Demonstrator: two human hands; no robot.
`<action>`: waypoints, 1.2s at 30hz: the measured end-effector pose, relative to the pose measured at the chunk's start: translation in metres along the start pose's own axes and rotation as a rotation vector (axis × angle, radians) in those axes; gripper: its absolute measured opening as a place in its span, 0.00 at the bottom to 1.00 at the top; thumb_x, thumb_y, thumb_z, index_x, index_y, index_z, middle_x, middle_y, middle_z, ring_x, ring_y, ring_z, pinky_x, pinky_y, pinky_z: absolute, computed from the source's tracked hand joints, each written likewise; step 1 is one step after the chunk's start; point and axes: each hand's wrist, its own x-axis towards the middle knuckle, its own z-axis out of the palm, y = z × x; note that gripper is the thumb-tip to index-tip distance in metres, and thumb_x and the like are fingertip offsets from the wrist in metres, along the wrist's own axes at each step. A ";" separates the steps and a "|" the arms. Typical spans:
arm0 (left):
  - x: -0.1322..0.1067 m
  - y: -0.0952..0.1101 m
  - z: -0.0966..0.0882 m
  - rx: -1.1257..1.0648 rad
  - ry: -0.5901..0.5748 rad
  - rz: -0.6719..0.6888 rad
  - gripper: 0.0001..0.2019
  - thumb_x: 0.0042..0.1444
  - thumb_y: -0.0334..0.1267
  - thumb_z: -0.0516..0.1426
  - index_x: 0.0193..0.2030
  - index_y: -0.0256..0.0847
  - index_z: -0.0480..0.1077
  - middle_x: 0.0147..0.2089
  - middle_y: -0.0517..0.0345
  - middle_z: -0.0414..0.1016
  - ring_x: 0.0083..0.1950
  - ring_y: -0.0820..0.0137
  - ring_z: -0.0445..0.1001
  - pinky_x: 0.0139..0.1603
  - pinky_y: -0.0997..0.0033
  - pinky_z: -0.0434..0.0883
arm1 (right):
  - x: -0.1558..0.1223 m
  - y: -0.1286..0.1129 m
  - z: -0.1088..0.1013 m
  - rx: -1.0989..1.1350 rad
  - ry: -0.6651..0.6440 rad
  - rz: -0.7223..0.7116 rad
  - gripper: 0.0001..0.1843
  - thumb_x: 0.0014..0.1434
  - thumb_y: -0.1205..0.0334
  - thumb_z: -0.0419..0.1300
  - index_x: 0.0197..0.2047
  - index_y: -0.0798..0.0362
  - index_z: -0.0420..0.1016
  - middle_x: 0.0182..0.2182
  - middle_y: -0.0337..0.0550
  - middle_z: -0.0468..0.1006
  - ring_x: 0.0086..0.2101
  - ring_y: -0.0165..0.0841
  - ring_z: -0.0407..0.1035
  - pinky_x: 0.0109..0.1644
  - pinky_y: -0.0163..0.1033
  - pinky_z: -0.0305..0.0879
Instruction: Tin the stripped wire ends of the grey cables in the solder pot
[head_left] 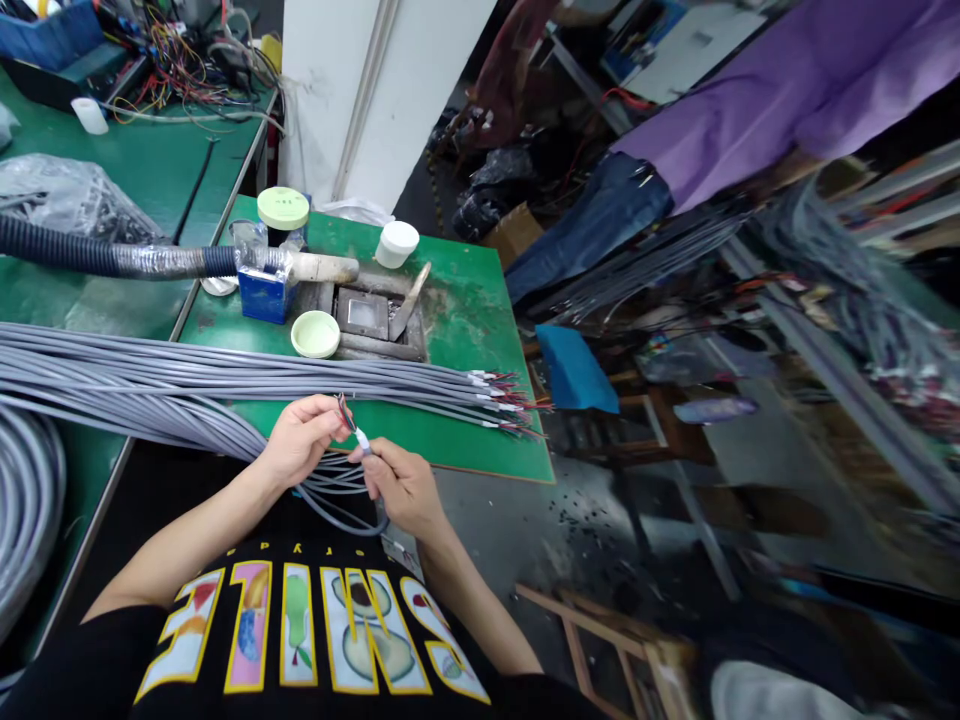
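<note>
At the near edge of the green desk [465, 300], my left hand [300, 440] pinches the coloured wire tips of one grey cable [361, 437]. My right hand [401, 485] is closed on the same cable just behind its white band, fingers curled tight. The cable bundle [225, 385] lies across the desk just beyond my knuckles, its ends pointing toward the right edge.

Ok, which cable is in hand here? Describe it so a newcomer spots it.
Find the green table mat with the long bundle of grey cables lying across it. At its near edge, the left hand and right hand pinch one thin grey cable. It alone has its white-sleeved, red-wired tip lifted off the mat.
</note>
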 end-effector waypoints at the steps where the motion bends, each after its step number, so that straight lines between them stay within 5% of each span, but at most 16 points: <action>1: 0.000 -0.001 0.000 -0.022 -0.007 -0.016 0.18 0.31 0.42 0.72 0.20 0.34 0.70 0.20 0.61 0.69 0.22 0.79 0.66 0.25 0.79 0.65 | 0.000 0.000 0.000 -0.004 -0.001 0.001 0.16 0.64 0.55 0.48 0.34 0.53 0.73 0.14 0.31 0.62 0.16 0.25 0.56 0.23 0.32 0.57; 7: -0.001 -0.005 0.001 -0.144 -0.081 -0.115 0.18 0.34 0.42 0.71 0.21 0.35 0.67 0.19 0.63 0.67 0.20 0.78 0.66 0.23 0.77 0.66 | 0.001 0.003 0.000 0.002 -0.003 -0.002 0.17 0.63 0.53 0.49 0.32 0.52 0.73 0.14 0.32 0.63 0.16 0.25 0.56 0.23 0.32 0.56; 17: -0.003 -0.010 0.007 -0.028 0.037 -0.043 0.18 0.33 0.45 0.71 0.21 0.35 0.71 0.19 0.61 0.71 0.21 0.77 0.66 0.24 0.77 0.64 | 0.002 0.029 0.002 0.307 -0.022 0.101 0.21 0.61 0.45 0.51 0.29 0.53 0.70 0.11 0.31 0.61 0.13 0.25 0.51 0.22 0.34 0.50; 25: -0.010 -0.012 0.003 0.373 -0.042 0.378 0.08 0.44 0.42 0.67 0.26 0.40 0.77 0.26 0.55 0.76 0.31 0.70 0.71 0.37 0.68 0.69 | 0.008 0.032 0.009 0.524 0.031 0.240 0.26 0.51 0.34 0.56 0.25 0.50 0.63 0.07 0.28 0.56 0.13 0.26 0.49 0.22 0.36 0.51; 30: 0.000 -0.011 -0.001 0.205 0.073 0.206 0.14 0.43 0.47 0.66 0.29 0.38 0.76 0.23 0.58 0.74 0.24 0.74 0.69 0.28 0.74 0.66 | 0.009 0.030 0.009 0.550 0.011 0.251 0.24 0.51 0.36 0.57 0.26 0.51 0.66 0.07 0.28 0.57 0.12 0.25 0.46 0.21 0.35 0.48; 36: 0.009 -0.004 -0.001 0.146 0.045 0.126 0.15 0.35 0.42 0.70 0.25 0.36 0.74 0.23 0.60 0.73 0.21 0.79 0.64 0.24 0.77 0.63 | 0.010 0.035 0.010 0.597 -0.044 0.188 0.22 0.55 0.41 0.58 0.27 0.52 0.69 0.08 0.29 0.59 0.12 0.24 0.47 0.21 0.34 0.45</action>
